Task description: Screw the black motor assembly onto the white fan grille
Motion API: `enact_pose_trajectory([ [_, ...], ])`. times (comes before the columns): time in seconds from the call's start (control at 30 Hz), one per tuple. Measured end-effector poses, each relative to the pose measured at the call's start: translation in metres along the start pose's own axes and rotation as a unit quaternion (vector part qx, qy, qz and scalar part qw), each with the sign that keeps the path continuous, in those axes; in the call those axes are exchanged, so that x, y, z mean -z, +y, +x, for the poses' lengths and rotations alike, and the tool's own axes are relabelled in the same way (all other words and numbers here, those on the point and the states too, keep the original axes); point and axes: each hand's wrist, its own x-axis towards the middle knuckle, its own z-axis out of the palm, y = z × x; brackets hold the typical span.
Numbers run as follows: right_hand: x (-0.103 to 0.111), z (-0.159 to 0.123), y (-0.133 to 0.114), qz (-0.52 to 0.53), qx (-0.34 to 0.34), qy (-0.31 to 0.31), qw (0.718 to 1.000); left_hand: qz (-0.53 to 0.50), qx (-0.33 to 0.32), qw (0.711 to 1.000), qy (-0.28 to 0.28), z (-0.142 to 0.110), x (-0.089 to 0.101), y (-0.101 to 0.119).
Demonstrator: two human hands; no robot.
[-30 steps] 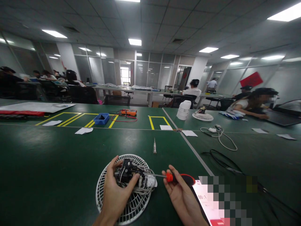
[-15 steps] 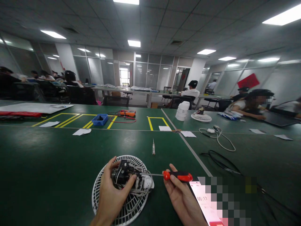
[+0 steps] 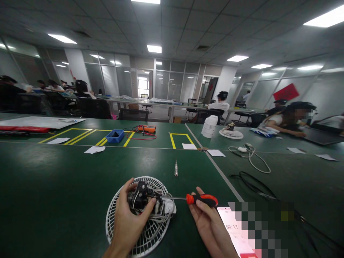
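Note:
My left hand grips a black fan motor assembly, thumb on its near side and fingers behind. The motor rests on a round white fan grille lying on the green table. White wires are bundled beside the motor. My right hand holds a red-and-black screwdriver by its handle, between thumb and fingers. The shaft points left and its tip reaches the motor's right side, where the exact contact is hidden. A small clear-handled screwdriver lies beyond the grille.
A lit phone lies close to my right wrist. Black cable and a white plug cord are on the right. Farther back stand a blue bin, an orange multimeter and white stacked parts. People sit around.
The screwdriver's handle has turned slightly in my right hand, with the fingers shifting a little. My left hand keeps its hold on the motor.

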Motion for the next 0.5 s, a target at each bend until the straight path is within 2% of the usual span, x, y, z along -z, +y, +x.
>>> enact_pose_trajectory([
  [0.27,0.0063,0.0064,0.0062,-0.009,-0.010,0.011,1.000,-0.010,-0.002,1.000,0.002,-0.0034,-0.0006,0.0063],
  [0.5,0.0007,0.0035,0.0011,0.031,0.003,0.015,0.999,-0.019,0.013,1.000,0.003,-0.0028,0.0002,0.0086],
])
